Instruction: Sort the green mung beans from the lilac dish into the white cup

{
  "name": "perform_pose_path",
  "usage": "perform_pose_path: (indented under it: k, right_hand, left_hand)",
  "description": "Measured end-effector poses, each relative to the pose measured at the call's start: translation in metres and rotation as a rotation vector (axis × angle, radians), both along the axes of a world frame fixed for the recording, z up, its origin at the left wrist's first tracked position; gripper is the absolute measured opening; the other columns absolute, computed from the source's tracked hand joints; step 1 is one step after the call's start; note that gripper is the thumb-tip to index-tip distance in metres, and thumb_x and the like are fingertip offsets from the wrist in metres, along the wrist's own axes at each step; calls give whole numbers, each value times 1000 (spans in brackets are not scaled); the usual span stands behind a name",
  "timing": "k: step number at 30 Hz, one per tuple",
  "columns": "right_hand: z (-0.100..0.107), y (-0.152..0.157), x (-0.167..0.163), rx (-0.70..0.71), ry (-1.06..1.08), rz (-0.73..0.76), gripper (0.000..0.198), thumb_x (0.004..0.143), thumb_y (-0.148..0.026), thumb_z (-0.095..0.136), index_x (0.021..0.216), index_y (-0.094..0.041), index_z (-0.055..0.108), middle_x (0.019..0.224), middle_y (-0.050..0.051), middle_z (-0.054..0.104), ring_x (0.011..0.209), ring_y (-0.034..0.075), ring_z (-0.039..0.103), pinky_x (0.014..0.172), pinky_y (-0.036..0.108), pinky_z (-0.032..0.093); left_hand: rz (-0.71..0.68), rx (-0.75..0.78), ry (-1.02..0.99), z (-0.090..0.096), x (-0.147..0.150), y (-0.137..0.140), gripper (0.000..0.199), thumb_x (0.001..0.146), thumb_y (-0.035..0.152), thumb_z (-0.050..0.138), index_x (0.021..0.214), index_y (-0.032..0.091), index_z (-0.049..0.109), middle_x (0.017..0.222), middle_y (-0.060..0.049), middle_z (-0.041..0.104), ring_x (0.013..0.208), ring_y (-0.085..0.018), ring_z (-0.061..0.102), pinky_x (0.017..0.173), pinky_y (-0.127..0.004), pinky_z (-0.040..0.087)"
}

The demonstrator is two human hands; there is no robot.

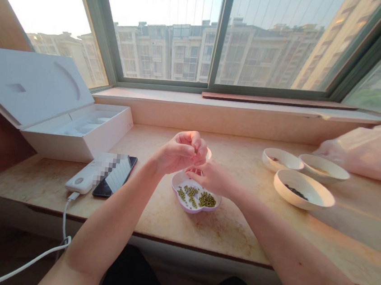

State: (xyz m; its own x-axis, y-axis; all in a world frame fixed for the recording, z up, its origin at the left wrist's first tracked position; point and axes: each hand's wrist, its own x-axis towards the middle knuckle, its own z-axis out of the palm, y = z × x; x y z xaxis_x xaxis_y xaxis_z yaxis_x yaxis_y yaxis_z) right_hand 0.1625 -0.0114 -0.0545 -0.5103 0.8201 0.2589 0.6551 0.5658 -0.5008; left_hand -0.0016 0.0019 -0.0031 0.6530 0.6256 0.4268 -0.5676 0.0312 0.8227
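Note:
My left hand (pixel 184 151) is raised over the back of a white, lilac-edged dish (pixel 194 211), thumb and fingers pinched on a small greenish bean (pixel 195 151), probably a mung bean. Just below and to the right, my right hand (pixel 212 176) hovers over the dish's rear part. Its fingers point left and are slightly apart, with nothing visible in them. Green mung beans (pixel 207 199) lie in the dish, heaped at the right and scattered at the left. Behind my hands a white bowl (pixel 209 154) shows only its rim; its contents are hidden.
Right on the stone counter (pixel 235 238) stand a bowl with dark beans (pixel 320 199), a bowl with reddish bits (pixel 285 160) and another bowl (pixel 338 174), near a plastic bag (pixel 373 150). Left are an open white box (pixel 106 131), a phone (pixel 115 177) and a cabled white device (pixel 82 179).

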Motion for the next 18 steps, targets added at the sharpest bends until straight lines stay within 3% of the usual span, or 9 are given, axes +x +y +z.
perform_pose_path:
  k: [6,13,18]
  right_hand:
    - [-7,3,0,-15,-57,50,22,94,-26,59,91,-20,80,86,5,76,71,16,64,61,27,40]
    - [-2,-2,0,-11,-79,105,19,91,-24,60,89,-22,79,78,2,75,68,16,64,62,28,42]
    - [1,-4,-1,-19,-75,223,16,89,-27,66,98,-24,79,96,2,77,86,19,68,80,31,48]
  left_hand:
    - [-18,24,2,-1,-1,1,38,58,33,83,61,19,47,58,4,50,53,-9,46,52,-26,39]
    - [92,27,140,-4,-2,5,45,52,35,81,65,21,41,62,2,51,58,-11,46,56,-30,41]
    - [138,29,131,-3,-2,6,39,59,34,79,70,21,44,66,3,52,58,-10,46,58,-29,43]
